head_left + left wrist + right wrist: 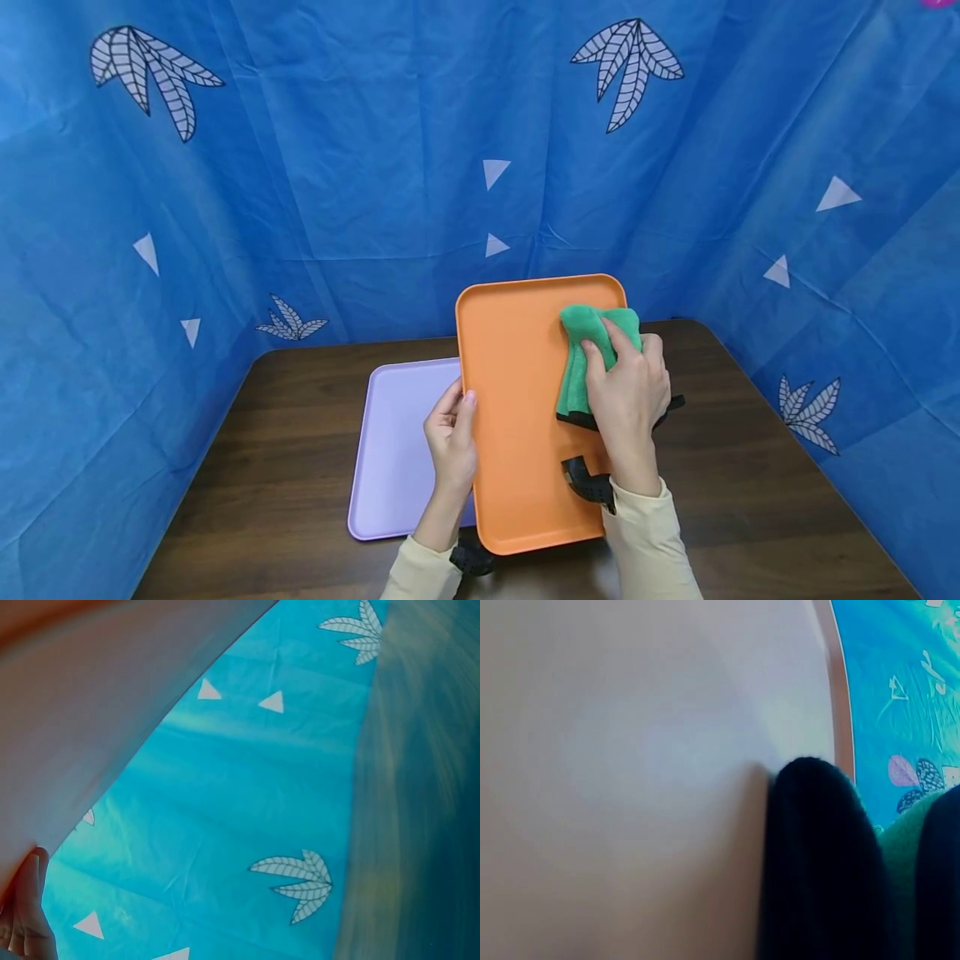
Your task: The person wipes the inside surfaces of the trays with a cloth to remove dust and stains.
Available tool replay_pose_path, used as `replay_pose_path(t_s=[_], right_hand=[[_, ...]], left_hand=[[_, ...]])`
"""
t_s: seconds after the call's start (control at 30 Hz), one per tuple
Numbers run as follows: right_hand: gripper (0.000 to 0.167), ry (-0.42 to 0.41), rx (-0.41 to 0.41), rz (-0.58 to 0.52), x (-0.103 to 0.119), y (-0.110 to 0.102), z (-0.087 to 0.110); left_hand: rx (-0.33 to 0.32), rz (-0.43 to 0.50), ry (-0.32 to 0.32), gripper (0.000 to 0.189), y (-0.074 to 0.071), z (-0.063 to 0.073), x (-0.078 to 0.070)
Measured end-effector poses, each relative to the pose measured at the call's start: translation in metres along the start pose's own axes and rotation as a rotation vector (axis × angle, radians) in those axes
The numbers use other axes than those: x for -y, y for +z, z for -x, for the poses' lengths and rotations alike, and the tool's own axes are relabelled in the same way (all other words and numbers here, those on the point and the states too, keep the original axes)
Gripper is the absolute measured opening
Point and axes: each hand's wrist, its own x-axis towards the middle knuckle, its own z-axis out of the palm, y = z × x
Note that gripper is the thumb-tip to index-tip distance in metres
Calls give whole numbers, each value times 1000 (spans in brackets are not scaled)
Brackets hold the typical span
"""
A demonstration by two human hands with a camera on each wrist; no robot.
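An orange tray (517,400) is held up at a tilt, its inner face toward the head camera. My left hand (452,442) grips its left edge, thumb on the front and fingers behind; in the left wrist view those fingers (28,907) show at the tray's edge. A green cloth (588,354) with black trim lies against the tray's upper right part. My right hand (628,387) pinches the bunched cloth between thumb and fingers. Close up in the right wrist view, dark trim of the cloth (817,862) stands against the tray's surface (630,750), near its rim.
A light purple tray (401,442) lies on the dark wooden table (300,433), partly hidden behind the orange one. Blue curtain (360,167) with white leaf and triangle prints surrounds the table at the back and sides. A black strap device (588,482) sits on the right wrist.
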Motion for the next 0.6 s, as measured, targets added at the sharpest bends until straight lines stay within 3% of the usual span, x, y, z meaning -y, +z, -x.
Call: replay_pose_path(t_s=[0.37,0.6], right_hand=[[36,-4,-24,-1,9,4,5],[37,-54,-10,-1,16,9,10]], left_hand=[[1,5,6,35,-1,-1,0],[13,-10,8,34,-2,0,2]])
